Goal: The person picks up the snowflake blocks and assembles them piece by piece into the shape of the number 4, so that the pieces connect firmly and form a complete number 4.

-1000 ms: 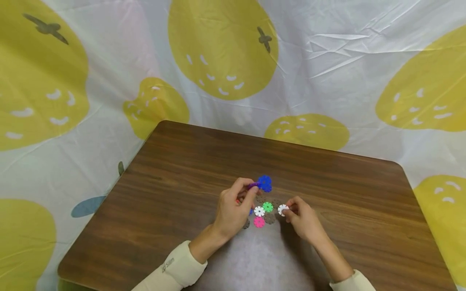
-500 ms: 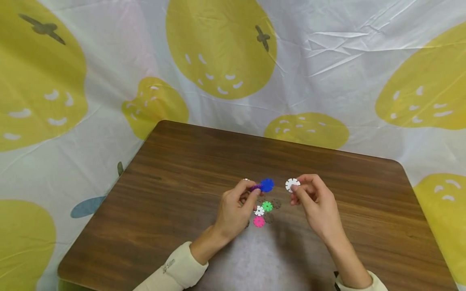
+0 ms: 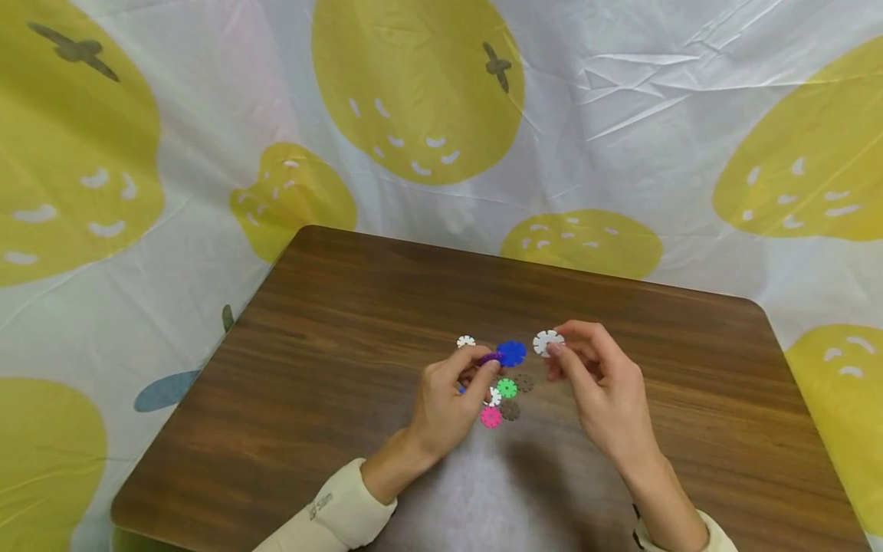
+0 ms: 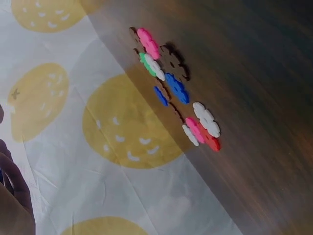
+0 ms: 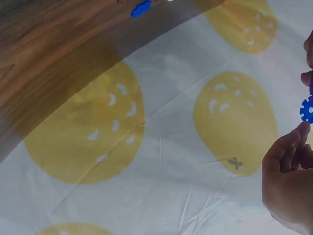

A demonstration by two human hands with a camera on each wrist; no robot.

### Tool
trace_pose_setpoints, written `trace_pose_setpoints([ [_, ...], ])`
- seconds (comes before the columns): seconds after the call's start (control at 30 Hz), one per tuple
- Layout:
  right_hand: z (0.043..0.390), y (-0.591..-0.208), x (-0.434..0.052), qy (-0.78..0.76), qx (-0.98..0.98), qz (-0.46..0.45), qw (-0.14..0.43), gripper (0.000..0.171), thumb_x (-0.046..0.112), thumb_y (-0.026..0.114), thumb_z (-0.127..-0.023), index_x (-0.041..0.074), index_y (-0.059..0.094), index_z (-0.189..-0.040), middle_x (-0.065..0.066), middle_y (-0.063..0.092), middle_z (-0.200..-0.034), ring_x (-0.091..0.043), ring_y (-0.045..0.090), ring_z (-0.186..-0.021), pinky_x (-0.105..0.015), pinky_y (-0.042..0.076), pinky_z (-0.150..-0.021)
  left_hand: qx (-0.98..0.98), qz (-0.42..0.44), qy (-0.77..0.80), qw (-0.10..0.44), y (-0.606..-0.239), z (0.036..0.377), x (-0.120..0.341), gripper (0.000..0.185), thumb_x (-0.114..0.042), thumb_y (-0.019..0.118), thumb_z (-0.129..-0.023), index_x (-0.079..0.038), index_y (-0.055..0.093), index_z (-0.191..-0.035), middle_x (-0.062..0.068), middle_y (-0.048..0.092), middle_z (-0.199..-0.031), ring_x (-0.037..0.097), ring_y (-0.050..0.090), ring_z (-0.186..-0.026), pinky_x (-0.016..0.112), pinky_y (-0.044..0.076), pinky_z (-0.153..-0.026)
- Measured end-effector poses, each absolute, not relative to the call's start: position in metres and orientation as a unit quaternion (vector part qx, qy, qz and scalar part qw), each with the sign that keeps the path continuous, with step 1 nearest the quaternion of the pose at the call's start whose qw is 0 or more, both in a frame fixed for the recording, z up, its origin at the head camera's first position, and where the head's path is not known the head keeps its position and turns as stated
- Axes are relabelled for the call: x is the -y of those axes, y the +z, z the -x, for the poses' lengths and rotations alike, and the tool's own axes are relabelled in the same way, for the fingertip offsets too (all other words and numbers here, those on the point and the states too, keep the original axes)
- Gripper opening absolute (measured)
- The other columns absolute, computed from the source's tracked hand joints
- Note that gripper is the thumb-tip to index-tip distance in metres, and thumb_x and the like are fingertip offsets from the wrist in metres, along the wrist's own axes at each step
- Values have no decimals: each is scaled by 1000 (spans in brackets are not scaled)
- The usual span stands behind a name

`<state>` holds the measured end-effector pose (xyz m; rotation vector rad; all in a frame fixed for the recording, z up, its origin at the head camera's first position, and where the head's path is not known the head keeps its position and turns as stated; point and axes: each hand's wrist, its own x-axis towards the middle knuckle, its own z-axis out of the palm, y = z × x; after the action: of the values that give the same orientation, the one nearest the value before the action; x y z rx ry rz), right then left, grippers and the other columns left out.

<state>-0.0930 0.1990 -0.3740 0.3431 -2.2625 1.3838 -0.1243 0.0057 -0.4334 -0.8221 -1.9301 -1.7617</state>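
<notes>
My left hand (image 3: 444, 399) pinches a purple notched disc (image 3: 491, 357), seen nearly edge-on. A blue notched disc (image 3: 512, 353) is joined to its right end and faces the head camera. Between the thumb and fingers of my right hand (image 3: 610, 391) is a white notched disc (image 3: 547, 343), held up just right of the blue one with a small gap between them. In the right wrist view, the blue disc (image 5: 307, 110) shows at the right edge, above the right hand's fingertips.
Several loose notched discs lie on the brown wooden table (image 3: 372, 307), among them a green (image 3: 507, 388), a pink (image 3: 490, 417), a brown (image 3: 510, 411) and a white one (image 3: 465, 341). The left wrist view also shows a red disc (image 4: 212, 142). A lemon-print cloth (image 3: 441, 207) hangs behind.
My right hand has lifted the white disc from beside the loose discs and brought it up near the blue disc. My left hand has shifted slightly right, uncovering a white disc on the table.
</notes>
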Motion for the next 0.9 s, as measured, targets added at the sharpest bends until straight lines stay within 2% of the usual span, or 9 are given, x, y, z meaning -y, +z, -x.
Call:
trace_pose_setpoints([
  [0.27,100,-375,-199,464,836,-156,249,22,-6,69,-93,6,70,-112,-4,72,-82,-5,65,-66,-15,56,-62,684,307,-627,214,-428,123,-7,7,-1,64,-99,0,70,-101,15,77,-82,18,65,-51,15,53,-53],
  [0.57,103,-379,-198,420,839,-189,289,26,-10,73,-88,5,72,-110,-5,72,-79,-5,62,-63,-11,51,-62,676,293,-650,183,-426,123,-9,6,-2,63,-100,-1,68,-98,14,76,-83,9,62,-54,17,53,-49],
  [0.9,108,-380,-193,428,812,-207,339,34,-18,72,-83,3,75,-109,-5,74,-77,-4,63,-60,-11,53,-61,652,281,-689,148,-421,125,-16,6,-1,61,-100,1,67,-100,18,75,-83,10,62,-53,20,49,-44],
])
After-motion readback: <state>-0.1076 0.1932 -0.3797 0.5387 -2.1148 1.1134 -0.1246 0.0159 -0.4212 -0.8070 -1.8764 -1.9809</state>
